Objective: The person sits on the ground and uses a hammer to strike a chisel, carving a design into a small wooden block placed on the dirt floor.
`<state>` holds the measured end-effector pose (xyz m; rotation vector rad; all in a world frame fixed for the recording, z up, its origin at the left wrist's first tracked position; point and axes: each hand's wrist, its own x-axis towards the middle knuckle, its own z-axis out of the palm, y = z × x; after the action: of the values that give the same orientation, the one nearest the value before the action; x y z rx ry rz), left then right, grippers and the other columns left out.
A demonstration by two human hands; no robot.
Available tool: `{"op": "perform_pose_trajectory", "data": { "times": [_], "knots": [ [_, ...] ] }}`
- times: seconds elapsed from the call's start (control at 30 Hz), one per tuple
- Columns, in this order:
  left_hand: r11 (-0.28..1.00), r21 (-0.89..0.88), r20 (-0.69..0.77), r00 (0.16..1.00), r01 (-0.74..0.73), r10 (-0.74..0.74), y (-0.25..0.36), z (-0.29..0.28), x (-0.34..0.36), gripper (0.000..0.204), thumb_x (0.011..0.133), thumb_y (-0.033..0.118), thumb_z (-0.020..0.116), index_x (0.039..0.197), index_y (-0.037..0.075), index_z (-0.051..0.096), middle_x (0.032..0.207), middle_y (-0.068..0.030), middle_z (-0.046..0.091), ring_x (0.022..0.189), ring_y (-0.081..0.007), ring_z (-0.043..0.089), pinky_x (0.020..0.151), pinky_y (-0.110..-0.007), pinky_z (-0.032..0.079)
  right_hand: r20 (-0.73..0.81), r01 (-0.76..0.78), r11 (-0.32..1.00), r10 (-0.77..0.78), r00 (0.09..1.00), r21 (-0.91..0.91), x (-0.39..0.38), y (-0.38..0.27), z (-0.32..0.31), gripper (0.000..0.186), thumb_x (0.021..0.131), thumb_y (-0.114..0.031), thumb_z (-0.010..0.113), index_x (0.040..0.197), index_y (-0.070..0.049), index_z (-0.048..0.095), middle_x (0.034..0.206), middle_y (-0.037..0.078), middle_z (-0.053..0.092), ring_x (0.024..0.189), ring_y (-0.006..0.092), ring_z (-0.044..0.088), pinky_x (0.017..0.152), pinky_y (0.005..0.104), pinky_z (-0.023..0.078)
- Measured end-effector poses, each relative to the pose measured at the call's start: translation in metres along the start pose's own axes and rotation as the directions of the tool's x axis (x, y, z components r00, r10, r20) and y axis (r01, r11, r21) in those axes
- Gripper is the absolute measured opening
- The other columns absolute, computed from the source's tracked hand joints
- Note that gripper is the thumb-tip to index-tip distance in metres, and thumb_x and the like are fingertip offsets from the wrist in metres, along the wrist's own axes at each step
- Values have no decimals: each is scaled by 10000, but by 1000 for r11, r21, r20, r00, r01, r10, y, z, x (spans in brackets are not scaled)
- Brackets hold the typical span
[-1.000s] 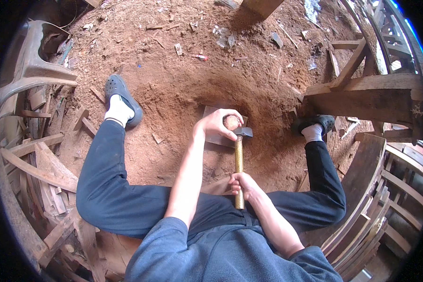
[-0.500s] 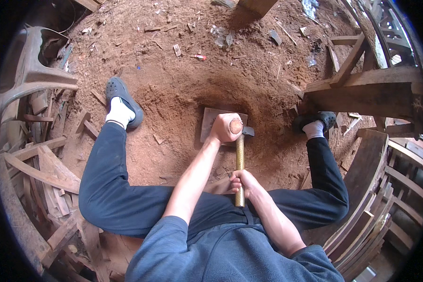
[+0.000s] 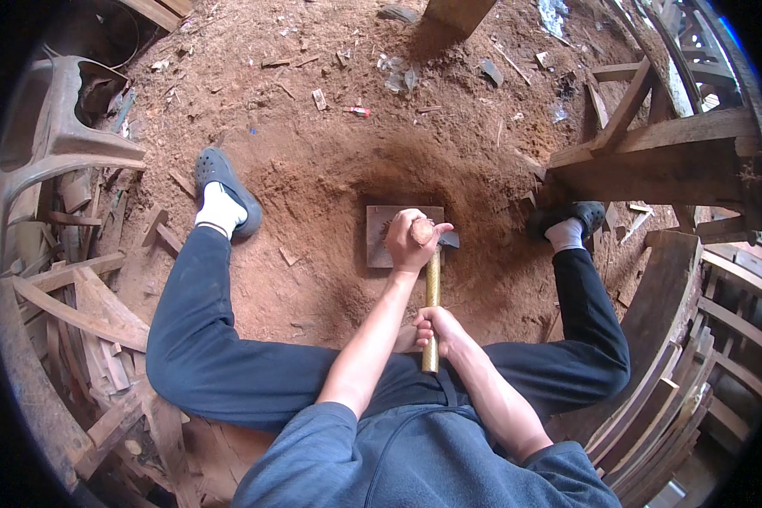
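My left hand [image 3: 408,247] is closed round a wooden piece [image 3: 421,230] that I see end-on, with a round, reddish-brown top. Its thumb sticks out to the right, close to the tool's head. In front of my lap my right hand [image 3: 436,326] grips the lower part of a hatchet-like tool's yellow, patterned handle [image 3: 433,279]. The dark metal head [image 3: 450,240] shows at the handle's far end, partly behind my left thumb; its full shape is hidden. Under my left hand a square wooden block [image 3: 379,230] lies in a hollow of the sawdust. The wooden piece's lower end is hidden.
Sawdust and wood chips [image 3: 320,100] cover the ground between my spread legs. At left stand a plastic chair [image 3: 85,135] and piled wood offcuts [image 3: 102,313]. A heavy timber frame [image 3: 652,173] and leaning boards [image 3: 665,398] flank my right leg. A post [image 3: 459,15] stands ahead.
My left hand has turned on the wooden piece, its forearm swinging right and its thumb now sticking out. My right hand and the tool stay nearly still. The whole view has shifted slightly.
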<state>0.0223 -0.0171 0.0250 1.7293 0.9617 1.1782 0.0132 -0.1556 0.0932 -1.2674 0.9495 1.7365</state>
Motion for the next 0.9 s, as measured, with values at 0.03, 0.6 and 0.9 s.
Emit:
{"op": "perform_pose_trajectory", "data": {
  "times": [0.03, 0.6, 0.9],
  "knots": [
    [1000, 14, -21, 1000, -4, 5, -1, 2, -2, 252, 674, 105, 760, 731, 77, 516, 675, -84, 552, 639, -282, 576, 595, -359, 477, 3, -8, 1000, 8, 1000, -1, 1, 0, 0, 250, 717, -9, 517, 604, -149, 342, 470, -61, 325, 352, 74, 312, 375, 253, 311],
    [990, -116, 308, 950, 82, -43, -28, -17, 23, 206, 676, 95, 749, 744, 54, 559, 678, -65, 587, 634, -214, 604, 596, -319, 481, 23, -22, 998, 24, 999, -54, 3, 6, -1, 227, 713, 3, 528, 640, -133, 362, 481, -52, 320, 356, 77, 314, 371, 265, 334],
    [998, -67, 200, 980, 6, 8, -30, -6, 9, 175, 691, 87, 691, 754, 61, 529, 703, -108, 563, 678, -313, 581, 619, -382, 479, 48, -26, 998, 29, 998, -54, 9, 6, -7, 211, 715, -4, 539, 697, -123, 366, 501, -46, 340, 372, 75, 331, 374, 275, 348]
  ]
}}
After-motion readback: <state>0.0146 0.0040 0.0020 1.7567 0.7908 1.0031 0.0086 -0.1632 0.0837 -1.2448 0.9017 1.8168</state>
